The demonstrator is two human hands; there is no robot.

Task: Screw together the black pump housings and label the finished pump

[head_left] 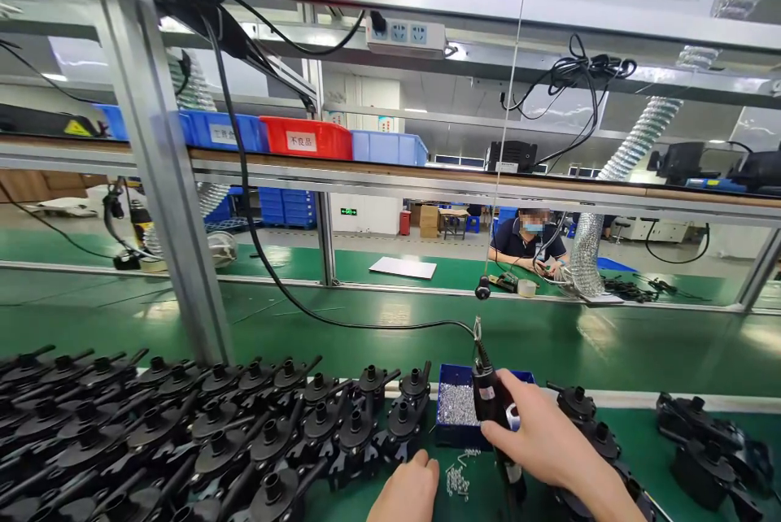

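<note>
My right hand [537, 432] is wrapped around a black electric screwdriver [485, 392], held upright with its cord leaving the top. Just behind it sits a blue bin [448, 434] heaped with small silver screws [457, 404]. More loose screws [456, 480] lie on the green bench between my hands. At the bottom edge, my left hand [406, 491] has its fingers curled together; whatever they may hold is hidden. Close beyond it stand black plastic parts [357, 427], each with a round collar and a lever arm. The screwdriver's tip is out of clear view.
Rows of similar black parts [152, 424] cover the left side; others [701, 457] lie at the right. A metal post [164, 180] rises at left. A black cord [256, 237] loops across. Opposite, a masked person [528, 241] works at the green bench. Bins [305, 138] line the shelf.
</note>
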